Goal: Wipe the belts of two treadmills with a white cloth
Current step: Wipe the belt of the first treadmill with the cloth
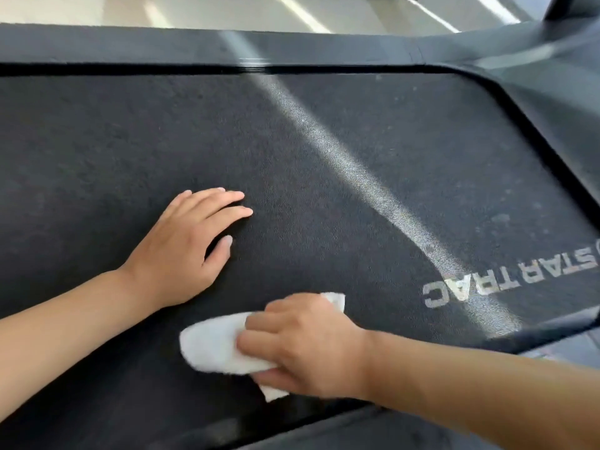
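A black treadmill belt point(324, 131) fills most of the view, with white "STAR TRAC" lettering point(509, 280) at its right. My right hand point(305, 345) grips a folded white cloth point(211, 345) and holds it down on the belt near the front edge. My left hand point(185, 248) rests flat on the belt a little to the left and further in, fingers spread and straight. A pale streak of light point(350, 167) crosses the belt diagonally.
Dark side rails run along the far edge point(162, 43) and the near edge point(373, 430) of the belt. The grey motor hood point(545, 69) rises at the upper right. A light floor point(227, 11) shows beyond the far rail.
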